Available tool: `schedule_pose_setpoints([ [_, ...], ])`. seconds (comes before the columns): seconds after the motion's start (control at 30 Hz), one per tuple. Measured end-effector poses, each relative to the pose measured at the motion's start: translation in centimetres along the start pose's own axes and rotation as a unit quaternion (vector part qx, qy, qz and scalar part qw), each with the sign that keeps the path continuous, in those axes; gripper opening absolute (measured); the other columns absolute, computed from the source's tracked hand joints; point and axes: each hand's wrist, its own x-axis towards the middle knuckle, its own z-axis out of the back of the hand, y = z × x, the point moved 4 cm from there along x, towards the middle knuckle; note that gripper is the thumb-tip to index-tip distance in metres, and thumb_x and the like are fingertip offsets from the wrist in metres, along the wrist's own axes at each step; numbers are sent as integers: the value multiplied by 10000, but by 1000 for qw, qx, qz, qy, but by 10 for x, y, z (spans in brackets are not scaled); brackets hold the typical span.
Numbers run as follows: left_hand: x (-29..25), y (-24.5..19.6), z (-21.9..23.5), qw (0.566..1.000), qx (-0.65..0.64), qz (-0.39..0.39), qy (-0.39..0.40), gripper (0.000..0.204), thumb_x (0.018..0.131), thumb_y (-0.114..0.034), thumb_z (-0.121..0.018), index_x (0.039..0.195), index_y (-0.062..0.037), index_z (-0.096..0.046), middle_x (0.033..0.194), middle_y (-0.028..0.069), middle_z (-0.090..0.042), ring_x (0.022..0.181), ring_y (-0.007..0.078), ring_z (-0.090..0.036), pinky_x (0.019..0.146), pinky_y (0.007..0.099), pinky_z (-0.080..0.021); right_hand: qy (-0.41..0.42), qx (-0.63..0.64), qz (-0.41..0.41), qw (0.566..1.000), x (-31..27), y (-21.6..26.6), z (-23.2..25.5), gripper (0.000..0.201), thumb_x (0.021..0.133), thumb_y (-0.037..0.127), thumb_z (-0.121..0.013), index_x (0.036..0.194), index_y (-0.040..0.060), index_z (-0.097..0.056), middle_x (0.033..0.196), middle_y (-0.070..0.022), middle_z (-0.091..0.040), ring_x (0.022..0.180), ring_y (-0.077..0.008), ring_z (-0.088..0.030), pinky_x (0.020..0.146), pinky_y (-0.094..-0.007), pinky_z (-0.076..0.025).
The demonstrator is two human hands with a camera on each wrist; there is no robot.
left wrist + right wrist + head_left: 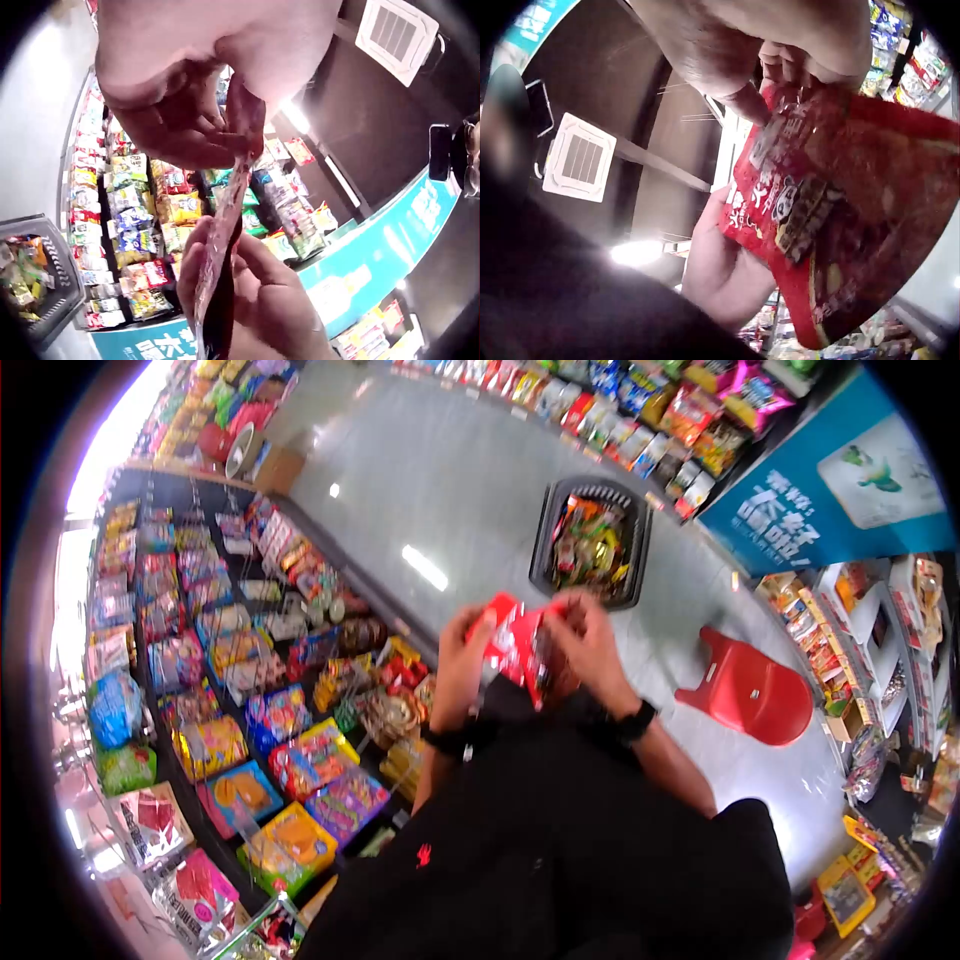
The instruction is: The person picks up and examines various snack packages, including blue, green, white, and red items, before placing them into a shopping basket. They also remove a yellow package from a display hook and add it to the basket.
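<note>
Between both hands is a red, glossy snack packet (515, 640), held in front of the black shirt. My left hand (462, 665) pinches one side of it, my right hand (597, 655) the opposite side. In the right wrist view the packet (877, 195) faces the camera, showing a panda picture and white lettering, with the right hand (772, 37) on its upper edge and the left hand (724, 274) behind its lower corner. Seen edge-on in the left wrist view, the packet (225, 262) looks flat and thin.
A dark shopping basket (541, 550) filled with wrapped snacks stands on the grey floor (400, 490). To the right is a red plastic stool (755, 695). Sloped display shelves of bagged goods (230, 650) run along the left, with more snack racks at the far side and right.
</note>
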Motion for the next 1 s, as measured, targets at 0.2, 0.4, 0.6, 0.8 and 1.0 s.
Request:
schedule_pose_setpoints([
  [0.2,40,-10,39,964,-250,75,46,292,1006,-190,-505,1218,3,-554,1079,68,-659,966,147,-656,853,288,-530,-114,46,-50,991,67,-17,-64,167,927,67,-641,1040,8,-534,913,-35,-637,809,-73,-596,726,-228,-488],
  [0.4,122,6,136,979,-182,85,-23,278,1025,-179,-492,1177,20,-613,1051,46,-678,937,93,-621,827,264,-501,-184,32,-62,980,154,-46,-126,155,913,91,-674,983,11,-561,857,-10,-609,759,-67,-588,680,-210,-474],
  [0.6,232,-50,194,996,-60,42,50,293,1019,-162,-503,1199,54,-587,1035,14,-669,912,57,-578,830,226,-464,-141,-94,-31,985,258,-30,-175,172,901,105,-696,956,6,-567,771,4,-616,666,-42,-533,611,-200,-438],
  [0.8,330,-64,179,973,-4,99,211,334,1019,-219,-523,1201,56,-574,1043,28,-660,922,60,-578,836,252,-478,-214,-175,12,961,321,-41,-173,176,881,95,-705,921,-14,-572,780,-59,-672,692,-86,-621,609,-236,-489],
  [1.0,429,-43,142,927,70,102,355,394,868,-154,-720,1193,25,-589,1044,77,-696,924,90,-623,841,295,-510,-282,-206,-16,937,391,-52,-142,184,876,110,-713,900,-8,-575,750,-61,-659,673,-88,-618,603,-247,-492],
])
